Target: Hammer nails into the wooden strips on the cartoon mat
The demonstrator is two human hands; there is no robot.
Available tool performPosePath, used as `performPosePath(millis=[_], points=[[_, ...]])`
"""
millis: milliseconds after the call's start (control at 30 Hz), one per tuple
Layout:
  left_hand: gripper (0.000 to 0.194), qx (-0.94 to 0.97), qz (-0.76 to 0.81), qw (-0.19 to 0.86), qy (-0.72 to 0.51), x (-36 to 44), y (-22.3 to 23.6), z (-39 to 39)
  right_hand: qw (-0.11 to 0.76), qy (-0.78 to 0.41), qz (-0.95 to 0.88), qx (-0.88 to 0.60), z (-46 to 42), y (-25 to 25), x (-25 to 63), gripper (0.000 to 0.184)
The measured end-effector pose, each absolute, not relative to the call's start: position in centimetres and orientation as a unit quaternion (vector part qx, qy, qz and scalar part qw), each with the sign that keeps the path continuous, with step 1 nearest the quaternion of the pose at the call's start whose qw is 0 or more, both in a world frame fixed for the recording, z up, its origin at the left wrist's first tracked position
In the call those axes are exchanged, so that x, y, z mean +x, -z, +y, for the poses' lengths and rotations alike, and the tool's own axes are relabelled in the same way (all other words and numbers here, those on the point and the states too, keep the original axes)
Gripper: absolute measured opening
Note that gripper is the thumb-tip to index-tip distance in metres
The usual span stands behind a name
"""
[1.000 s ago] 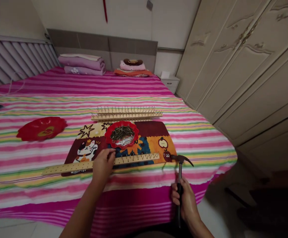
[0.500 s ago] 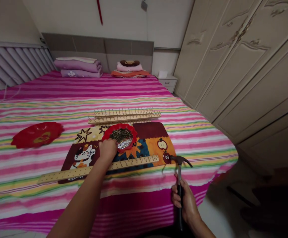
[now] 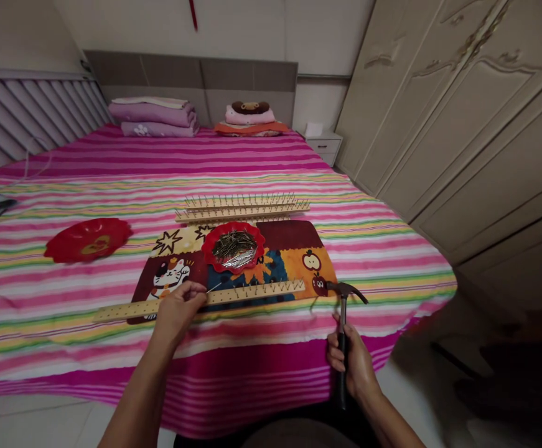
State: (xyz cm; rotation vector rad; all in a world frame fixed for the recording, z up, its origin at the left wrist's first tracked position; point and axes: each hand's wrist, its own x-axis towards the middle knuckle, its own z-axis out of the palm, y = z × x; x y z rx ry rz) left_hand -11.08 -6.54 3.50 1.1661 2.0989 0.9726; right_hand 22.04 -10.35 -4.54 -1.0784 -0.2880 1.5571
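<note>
My left hand (image 3: pixel 178 308) pinches a thin nail (image 3: pixel 213 287) just over the long wooden strip (image 3: pixel 126 309) that lies across a patterned mat (image 3: pixel 294 239) on the bed. The strip's right half carries a row of upright nails. Behind it sits a red dish (image 3: pixel 233 249) heaped with nails. My right hand (image 3: pixel 352 364) is wrapped round the black handle of a hammer (image 3: pixel 344 298), held upright at the bed's near edge, its head beside the strip's right end.
More nail-studded wooden strips (image 3: pixel 242 208) lie behind the dish. A second red dish (image 3: pixel 88 239) rests on the striped bedspread at left. Folded bedding (image 3: pixel 156 118) and a headboard are far back; a wardrobe (image 3: pixel 462 118) fills the right side.
My left hand reached into the red dish, then came back to the strip with a nail pinched in its fingers. The hammer hand stayed roughly where it was.
</note>
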Motion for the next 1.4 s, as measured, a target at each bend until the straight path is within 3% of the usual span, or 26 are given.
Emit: performPosePath(millis=[267, 800, 900, 1033, 1233, 1400], points=[[0.015, 0.522, 0.777, 0.227, -0.268, -9.8, -2.9, -7.1, 0.573, -0.671, -0.118, -0.457, -10.3, 4.6, 22.1, 0.041], [0.016, 0.673, 0.73, 0.116, -0.002, -8.4, -6.5, -4.0, 0.575, -0.675, -0.106, -0.45, -10.2, 4.6, 22.2, 0.041], [0.018, 0.69, 0.717, 0.087, -0.035, -8.2, -5.9, -3.9, 0.575, -0.675, -0.106, -0.45, -10.2, 4.5, 22.2, 0.04], [0.02, 0.657, 0.731, 0.084, -0.166, -8.2, -3.8, -4.5, 0.575, -0.671, -0.107, -0.456, -10.3, 4.4, 22.1, 0.04], [0.027, 0.492, 0.728, 0.252, -0.405, -8.1, -0.9, -5.6, 0.578, -0.668, -0.111, -0.455, -10.3, 4.5, 22.0, 0.04], [0.02, 0.502, 0.727, 0.244, -0.399, -7.8, -0.7, -5.8, 0.578, -0.67, -0.113, -0.452, -10.4, 4.5, 21.9, 0.04]])
